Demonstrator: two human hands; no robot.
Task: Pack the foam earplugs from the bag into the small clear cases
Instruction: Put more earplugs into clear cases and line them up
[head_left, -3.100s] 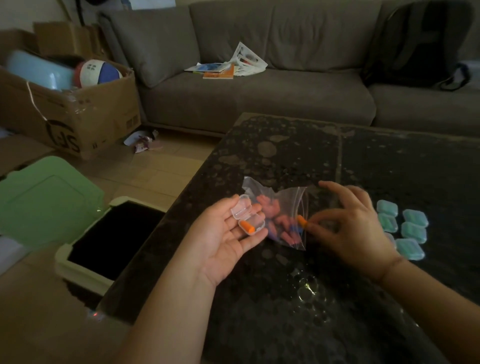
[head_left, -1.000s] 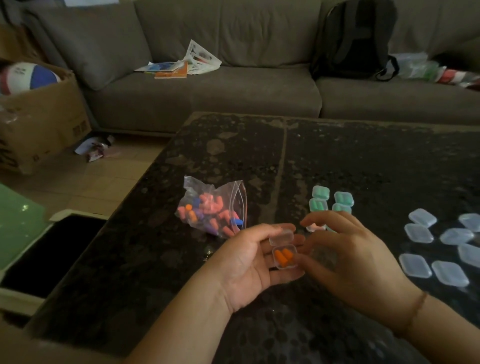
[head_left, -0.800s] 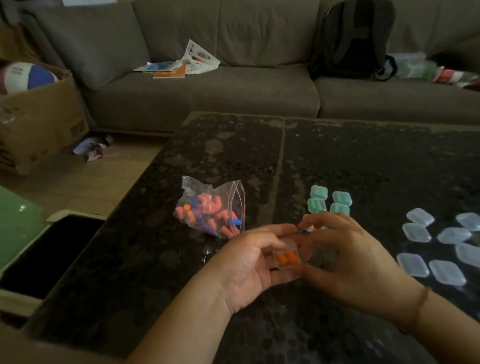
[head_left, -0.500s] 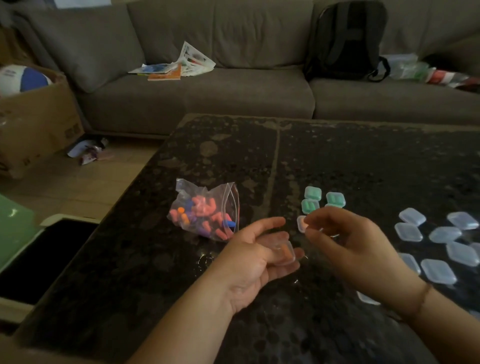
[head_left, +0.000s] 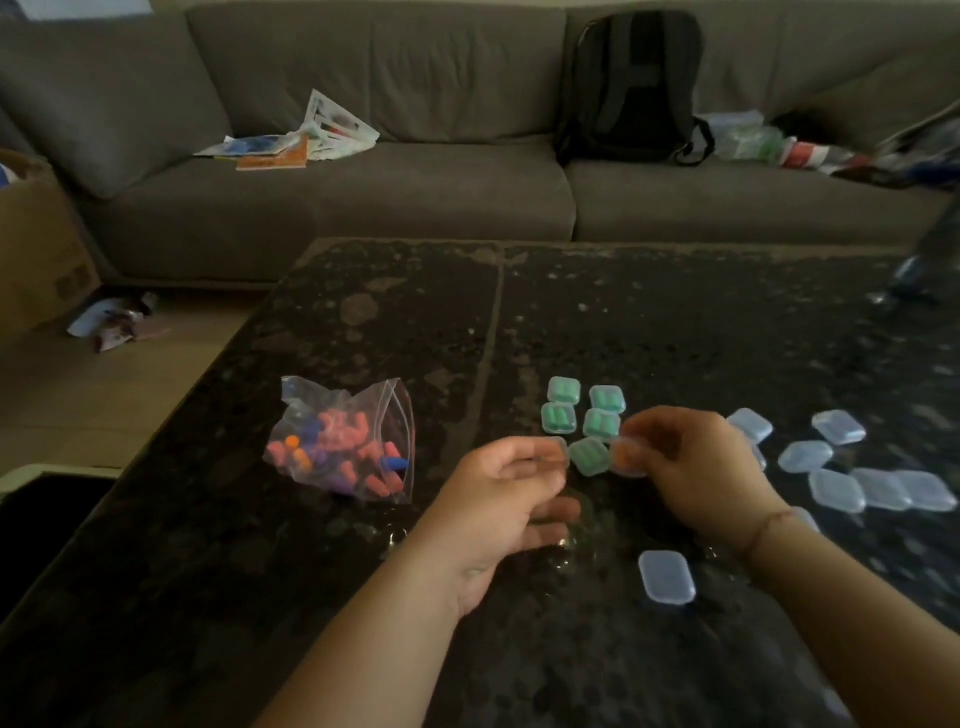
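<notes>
Pinching a small clear case (head_left: 627, 458) with orange earplugs inside, the right hand (head_left: 696, 467) hovers just over a dark speckled table (head_left: 363, 322), fingers curled round the case's edge. The picture is blurred there, so whether the lid is fully closed cannot be told. Just left of that pinch lies a case filled with green earplugs (head_left: 588, 456), and beyond it four more green-filled cases (head_left: 582, 410) sit in a tight cluster, touching or nearly touching.

The left hand (head_left: 511, 499) is held near the right one, across the nearest green case, with its fingers loosely curled. Something small and pale shows at its fingertips, too blurred to name, so whether it holds anything cannot be told.

Further left of both hands lies a clear zip bag (head_left: 345, 441), its open mouth turned toward the hands, with pink, orange and blue earplugs (head_left: 337, 436) heaped inside.

Right of the gripped case, empty clear cases (head_left: 841, 467) are scattered on the table, well apart from the bag. One more empty case (head_left: 666, 577) lies nearer the person, below the right wrist.

Behind the table stands a grey sofa (head_left: 415, 197) with papers (head_left: 301, 140) and a dark backpack (head_left: 634, 83) on it.
</notes>
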